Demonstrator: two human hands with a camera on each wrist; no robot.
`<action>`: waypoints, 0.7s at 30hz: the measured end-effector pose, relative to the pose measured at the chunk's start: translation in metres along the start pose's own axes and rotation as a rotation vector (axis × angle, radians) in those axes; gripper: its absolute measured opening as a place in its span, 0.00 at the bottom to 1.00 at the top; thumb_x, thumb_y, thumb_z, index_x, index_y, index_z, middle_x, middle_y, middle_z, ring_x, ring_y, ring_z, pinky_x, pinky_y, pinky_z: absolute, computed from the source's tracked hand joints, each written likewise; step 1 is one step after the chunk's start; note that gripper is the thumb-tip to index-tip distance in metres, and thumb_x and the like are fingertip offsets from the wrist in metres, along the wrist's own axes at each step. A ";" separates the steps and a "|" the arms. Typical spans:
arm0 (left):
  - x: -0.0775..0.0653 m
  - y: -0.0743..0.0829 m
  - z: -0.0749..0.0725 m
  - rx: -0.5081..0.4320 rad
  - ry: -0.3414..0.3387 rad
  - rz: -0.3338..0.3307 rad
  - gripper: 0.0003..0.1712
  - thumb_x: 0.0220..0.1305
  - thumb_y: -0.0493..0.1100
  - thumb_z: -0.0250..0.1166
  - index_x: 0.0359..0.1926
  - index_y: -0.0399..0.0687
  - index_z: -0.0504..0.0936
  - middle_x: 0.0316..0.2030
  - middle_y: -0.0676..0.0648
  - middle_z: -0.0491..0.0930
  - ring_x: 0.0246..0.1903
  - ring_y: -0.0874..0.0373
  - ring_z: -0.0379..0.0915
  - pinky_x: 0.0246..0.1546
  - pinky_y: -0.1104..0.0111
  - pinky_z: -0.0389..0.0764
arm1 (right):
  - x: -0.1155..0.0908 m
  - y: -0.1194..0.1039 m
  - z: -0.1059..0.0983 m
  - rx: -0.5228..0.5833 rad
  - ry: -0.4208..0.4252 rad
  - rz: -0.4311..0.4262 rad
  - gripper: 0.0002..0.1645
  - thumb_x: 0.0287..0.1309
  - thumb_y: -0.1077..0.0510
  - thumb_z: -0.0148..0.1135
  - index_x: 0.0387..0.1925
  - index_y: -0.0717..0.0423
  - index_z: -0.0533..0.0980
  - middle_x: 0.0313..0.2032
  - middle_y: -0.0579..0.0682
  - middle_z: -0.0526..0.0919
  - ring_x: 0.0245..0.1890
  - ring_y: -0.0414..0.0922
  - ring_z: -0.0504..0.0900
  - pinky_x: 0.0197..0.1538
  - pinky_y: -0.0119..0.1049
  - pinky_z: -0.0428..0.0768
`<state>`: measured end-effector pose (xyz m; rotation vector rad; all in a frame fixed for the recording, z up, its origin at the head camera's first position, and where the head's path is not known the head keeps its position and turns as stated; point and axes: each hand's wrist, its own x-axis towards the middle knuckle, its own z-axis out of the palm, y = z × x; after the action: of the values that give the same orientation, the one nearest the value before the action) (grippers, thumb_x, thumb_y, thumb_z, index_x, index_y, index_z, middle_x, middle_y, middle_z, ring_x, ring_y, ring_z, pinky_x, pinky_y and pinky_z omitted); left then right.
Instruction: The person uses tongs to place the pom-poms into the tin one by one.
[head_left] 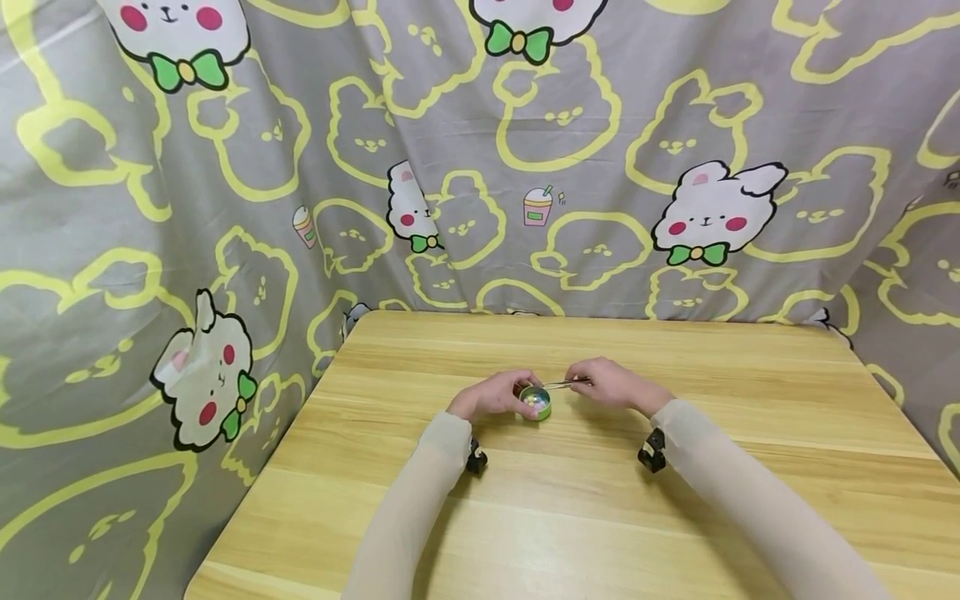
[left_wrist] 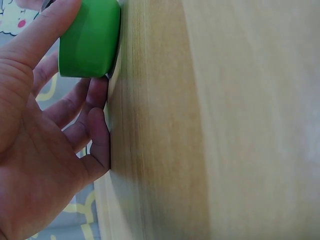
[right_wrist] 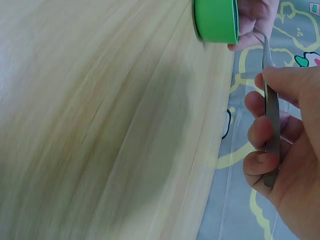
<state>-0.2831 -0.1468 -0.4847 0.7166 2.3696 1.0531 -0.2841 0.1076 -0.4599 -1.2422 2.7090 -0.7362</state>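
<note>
A small round green container stands on the wooden table, open at the top, with several small pale and yellow pieces inside. My left hand holds it from the left, thumb along the near side and the other fingers behind. In the left wrist view the green wall sits right at the tabletop. Metal tweezers are pinched in my right hand, fingers wrapped along their length. Their thin bent tips reach left to the container's rim; whether they grip a piece I cannot tell.
The light wooden table spreads around both hands. A grey curtain with yellow outlines and white cartoon animals hangs behind it and along the sides. Black wrist mounts sit on both sleeves.
</note>
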 end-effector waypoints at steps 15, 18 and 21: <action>0.000 0.000 0.001 0.015 0.003 -0.015 0.27 0.53 0.46 0.73 0.53 0.56 0.74 0.44 0.52 0.75 0.43 0.60 0.71 0.47 0.67 0.71 | -0.031 0.026 -0.010 -0.074 0.081 0.030 0.07 0.61 0.64 0.59 0.41 0.59 0.79 0.32 0.47 0.74 0.28 0.40 0.71 0.32 0.38 0.71; 0.000 0.000 0.001 0.016 0.003 -0.009 0.27 0.53 0.45 0.73 0.53 0.54 0.74 0.44 0.51 0.75 0.43 0.59 0.71 0.46 0.67 0.71 | -0.036 0.033 -0.011 -0.087 0.094 0.031 0.07 0.60 0.65 0.59 0.40 0.60 0.79 0.31 0.47 0.74 0.27 0.40 0.70 0.32 0.38 0.71; 0.000 0.000 0.001 0.016 0.003 -0.012 0.27 0.53 0.45 0.73 0.53 0.54 0.74 0.44 0.52 0.75 0.43 0.60 0.71 0.46 0.67 0.71 | -0.042 0.039 -0.012 -0.093 0.094 0.046 0.07 0.60 0.65 0.59 0.40 0.60 0.79 0.31 0.46 0.74 0.27 0.40 0.69 0.32 0.38 0.71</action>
<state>-0.2824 -0.1467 -0.4851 0.7065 2.3843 1.0324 -0.2857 0.1645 -0.4726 -1.1878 2.8681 -0.6882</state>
